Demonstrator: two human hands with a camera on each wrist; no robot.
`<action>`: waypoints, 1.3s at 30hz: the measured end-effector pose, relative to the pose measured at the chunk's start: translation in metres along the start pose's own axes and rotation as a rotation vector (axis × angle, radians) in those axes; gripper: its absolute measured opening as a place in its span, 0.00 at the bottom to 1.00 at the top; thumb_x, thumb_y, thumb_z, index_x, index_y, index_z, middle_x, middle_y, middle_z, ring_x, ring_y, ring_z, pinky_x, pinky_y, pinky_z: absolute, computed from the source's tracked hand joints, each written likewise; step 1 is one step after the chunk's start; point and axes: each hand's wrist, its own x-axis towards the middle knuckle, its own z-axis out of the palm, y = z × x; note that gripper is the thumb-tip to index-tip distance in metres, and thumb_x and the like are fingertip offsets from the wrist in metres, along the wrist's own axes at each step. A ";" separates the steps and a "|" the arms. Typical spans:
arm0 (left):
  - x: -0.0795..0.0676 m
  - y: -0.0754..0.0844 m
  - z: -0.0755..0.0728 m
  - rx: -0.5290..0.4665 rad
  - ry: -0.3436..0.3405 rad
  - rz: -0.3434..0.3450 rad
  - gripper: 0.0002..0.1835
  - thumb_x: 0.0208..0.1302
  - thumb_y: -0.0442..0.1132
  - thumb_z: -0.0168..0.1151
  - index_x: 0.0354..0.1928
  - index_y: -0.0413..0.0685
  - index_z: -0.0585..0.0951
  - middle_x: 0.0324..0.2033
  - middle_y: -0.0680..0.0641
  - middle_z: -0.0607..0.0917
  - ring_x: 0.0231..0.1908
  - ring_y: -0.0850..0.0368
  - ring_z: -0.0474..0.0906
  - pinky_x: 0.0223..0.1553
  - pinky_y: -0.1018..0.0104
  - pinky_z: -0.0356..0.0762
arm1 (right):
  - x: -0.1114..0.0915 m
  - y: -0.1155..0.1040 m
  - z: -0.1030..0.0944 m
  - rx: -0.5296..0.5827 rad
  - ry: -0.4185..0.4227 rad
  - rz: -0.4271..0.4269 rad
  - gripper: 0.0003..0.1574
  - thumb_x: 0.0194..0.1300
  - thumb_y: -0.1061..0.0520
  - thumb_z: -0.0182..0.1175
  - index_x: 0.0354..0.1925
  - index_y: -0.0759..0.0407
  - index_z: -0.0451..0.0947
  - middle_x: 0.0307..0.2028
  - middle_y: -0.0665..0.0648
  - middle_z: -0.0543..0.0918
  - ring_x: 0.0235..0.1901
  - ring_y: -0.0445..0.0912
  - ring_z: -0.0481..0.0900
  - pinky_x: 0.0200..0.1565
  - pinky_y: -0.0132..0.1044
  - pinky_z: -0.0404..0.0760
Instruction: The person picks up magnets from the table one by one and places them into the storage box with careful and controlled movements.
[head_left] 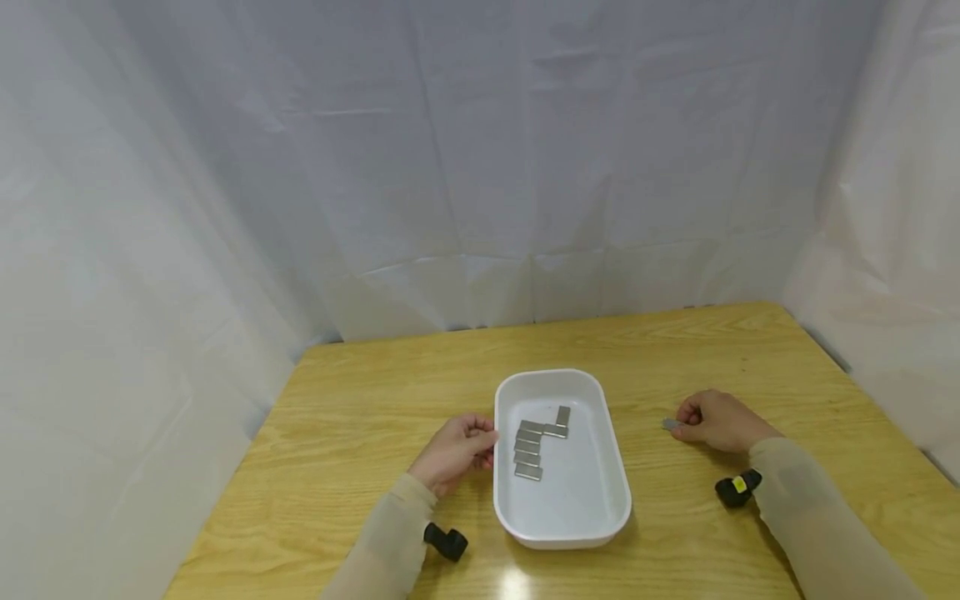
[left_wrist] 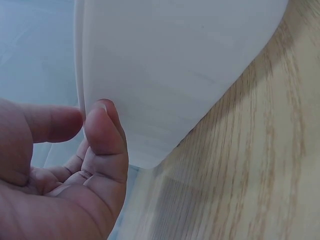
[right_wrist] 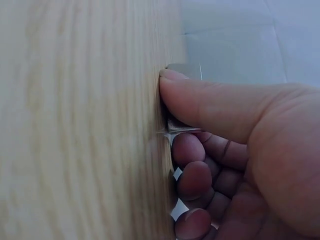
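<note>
A white plastic tray (head_left: 581,500) with rounded corners stands on the table. My left hand (head_left: 457,450) is at its left side, pinching the rim between thumb and fingertips; the left wrist view shows the tray's outer wall (left_wrist: 165,65) close beyond the fingers. Inside the tray several small grey metal plates (head_left: 528,472) lie flat, most in a column along the left, with a couple branching off to the right. To the right of the tray, my right hand (head_left: 723,421) pinches another small metal plate (right_wrist: 192,71) low at the tabletop, its thumb covering part of it.
The wooden table (head_left: 390,383) extends around the tray on all sides. White sheeting (head_left: 480,167) hangs behind the table and at both sides. Each wrist carries a small black camera, such as the left one (head_left: 448,543).
</note>
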 end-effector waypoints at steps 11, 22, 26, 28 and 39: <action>-0.002 0.000 -0.001 -0.002 0.002 0.001 0.12 0.69 0.32 0.55 0.49 0.29 0.70 0.33 0.43 0.77 0.28 0.56 0.76 0.31 0.67 0.77 | 0.000 -0.003 0.000 -0.013 0.014 -0.013 0.11 0.61 0.50 0.66 0.27 0.52 0.76 0.24 0.48 0.74 0.26 0.44 0.69 0.30 0.36 0.67; -0.003 0.000 -0.002 0.000 0.004 -0.001 0.13 0.70 0.32 0.54 0.49 0.29 0.71 0.33 0.43 0.78 0.28 0.56 0.76 0.31 0.66 0.77 | -0.002 -0.007 -0.002 -0.009 0.052 -0.040 0.09 0.63 0.52 0.64 0.30 0.53 0.75 0.27 0.49 0.75 0.28 0.44 0.70 0.31 0.37 0.69; -0.003 -0.001 -0.002 -0.005 0.003 0.001 0.13 0.70 0.32 0.54 0.50 0.28 0.70 0.33 0.43 0.78 0.28 0.56 0.76 0.31 0.66 0.78 | -0.002 -0.007 -0.004 -0.006 0.061 -0.031 0.10 0.64 0.51 0.63 0.31 0.54 0.75 0.27 0.49 0.75 0.28 0.44 0.70 0.31 0.36 0.70; -0.003 -0.001 -0.002 -0.005 0.003 0.001 0.13 0.70 0.32 0.54 0.50 0.28 0.70 0.33 0.43 0.78 0.28 0.56 0.76 0.31 0.66 0.78 | -0.002 -0.007 -0.004 -0.007 0.066 -0.038 0.10 0.64 0.51 0.63 0.33 0.55 0.75 0.27 0.49 0.75 0.28 0.43 0.70 0.31 0.36 0.70; -0.004 0.001 -0.002 -0.011 0.001 -0.004 0.13 0.69 0.32 0.54 0.50 0.28 0.70 0.31 0.44 0.79 0.28 0.56 0.76 0.31 0.66 0.77 | -0.002 -0.008 -0.003 -0.003 0.067 -0.029 0.12 0.61 0.55 0.66 0.41 0.57 0.76 0.30 0.51 0.75 0.28 0.44 0.69 0.32 0.37 0.70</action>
